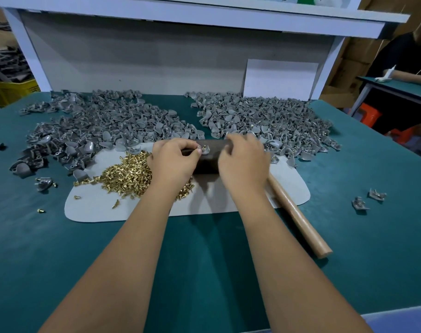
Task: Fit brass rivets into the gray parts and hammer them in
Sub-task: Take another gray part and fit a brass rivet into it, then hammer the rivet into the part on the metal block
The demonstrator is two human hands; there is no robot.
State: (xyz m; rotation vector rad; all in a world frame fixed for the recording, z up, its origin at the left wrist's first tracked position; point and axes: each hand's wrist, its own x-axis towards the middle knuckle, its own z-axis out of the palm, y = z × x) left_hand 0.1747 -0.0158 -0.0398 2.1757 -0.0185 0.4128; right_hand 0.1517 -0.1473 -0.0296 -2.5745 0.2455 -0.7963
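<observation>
Both hands meet at the centre of the frame over a dark block (206,162) that stands on a pale mat (214,203) on the green table (60,248). The left hand (172,162) has its fingers curled, and its thumb and forefinger pinch a gray part (206,151) that sits on top of the block; a brass rivet (204,147) stands upright in that part, just beside the fingertips (199,148). The right hand (244,159) hovers on the other side of the part with its fingers loosely bent; it is blurred, and whether it holds anything cannot be told. Left of the block, partly under the left wrist, a heap of rivets (128,174) lies on the mat, with a few strays (40,210) spilled toward the lower left onto the table. A hammer handle (298,219) of light wood runs from under the right hand toward the lower right, off the mat's edge. Two large heaps of gray parts fill the upper half of the table: a left heap (96,131) and a right heap (264,121), with a strip of bare table between them. Two loose parts (368,199) lie well apart at the right of the frame. A white sheet (280,79) leans against the back panel at upper right, and a yellow crate (10,91) shows at the left edge. Another person's arm (411,76) rests on a second table at the far right.
</observation>
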